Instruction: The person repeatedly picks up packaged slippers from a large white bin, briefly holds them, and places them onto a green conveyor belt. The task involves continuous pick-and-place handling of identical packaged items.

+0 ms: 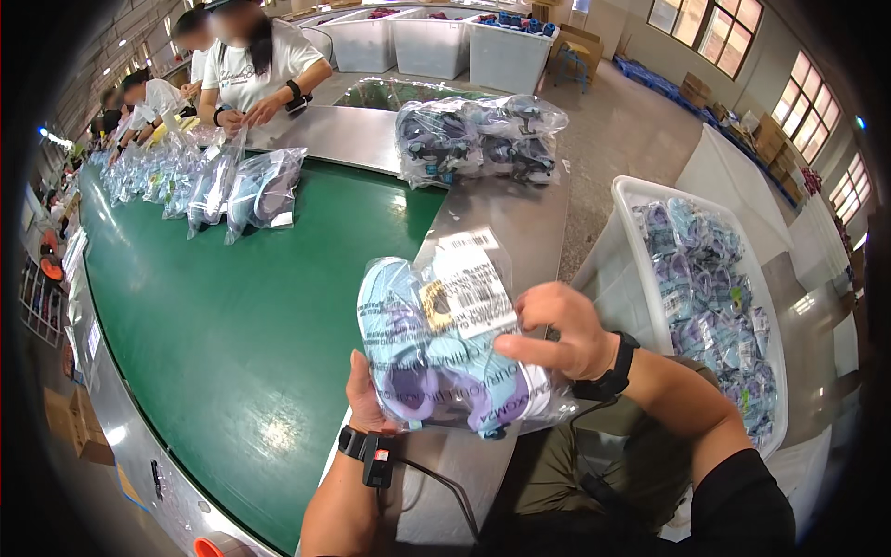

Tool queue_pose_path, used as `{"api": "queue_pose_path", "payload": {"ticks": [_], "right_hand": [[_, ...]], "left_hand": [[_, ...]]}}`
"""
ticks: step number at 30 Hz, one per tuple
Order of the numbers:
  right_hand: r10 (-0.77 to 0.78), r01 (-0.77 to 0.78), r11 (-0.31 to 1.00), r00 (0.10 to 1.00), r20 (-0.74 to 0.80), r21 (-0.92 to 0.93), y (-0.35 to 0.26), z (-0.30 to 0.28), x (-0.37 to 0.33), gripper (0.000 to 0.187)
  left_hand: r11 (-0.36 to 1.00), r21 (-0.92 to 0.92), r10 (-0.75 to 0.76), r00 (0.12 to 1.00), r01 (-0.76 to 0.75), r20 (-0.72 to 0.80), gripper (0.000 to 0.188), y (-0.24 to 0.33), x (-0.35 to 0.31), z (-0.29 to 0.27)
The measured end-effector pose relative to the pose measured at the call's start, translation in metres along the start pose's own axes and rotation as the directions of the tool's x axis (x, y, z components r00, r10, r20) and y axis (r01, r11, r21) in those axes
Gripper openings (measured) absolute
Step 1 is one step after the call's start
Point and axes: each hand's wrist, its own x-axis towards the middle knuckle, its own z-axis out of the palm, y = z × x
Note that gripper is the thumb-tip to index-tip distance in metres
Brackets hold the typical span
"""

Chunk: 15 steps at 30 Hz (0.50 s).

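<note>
A clear plastic bag (444, 395) holds a pair of light blue and purple sandals, with black print on the film and a white label (471, 290) at its upper part. My left hand (368, 399) grips the bag from its lower left side, its thumb along the edge and the other fingers hidden beneath. At the bag's right side, my right hand (561, 332) has its thumb and bent fingers apart by the label. It seems to touch the film. Beneath the bag lie the green conveyor belt (241, 362) and its metal edge (501, 218).
Bagged sandals (269, 190) line the belt's far left. A stack of bagged dark sandals (478, 139) sits on the metal corner. At right stands a white bin (640, 251) full of bagged pairs. A co-worker (264, 70) handles a bag across the belt; more bins (432, 46) stand behind.
</note>
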Motion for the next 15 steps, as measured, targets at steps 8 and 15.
{"api": "queue_pose_path", "payload": {"ticks": [8,15], "right_hand": [[0.058,-0.053,0.996,0.996,-0.064,0.075,-0.016,0.015,-0.026,0.057],[0.007,-0.009,1.0,0.993,-0.121,-0.011,-0.014,0.02,-0.016,0.058]], "left_hand": [[0.997,0.075,0.028,1.0,-0.028,-0.001,0.089,-0.003,0.002,0.002],[0.996,0.078,0.049,0.999,-0.051,0.023,0.09,-0.003,0.006,0.005]]}}
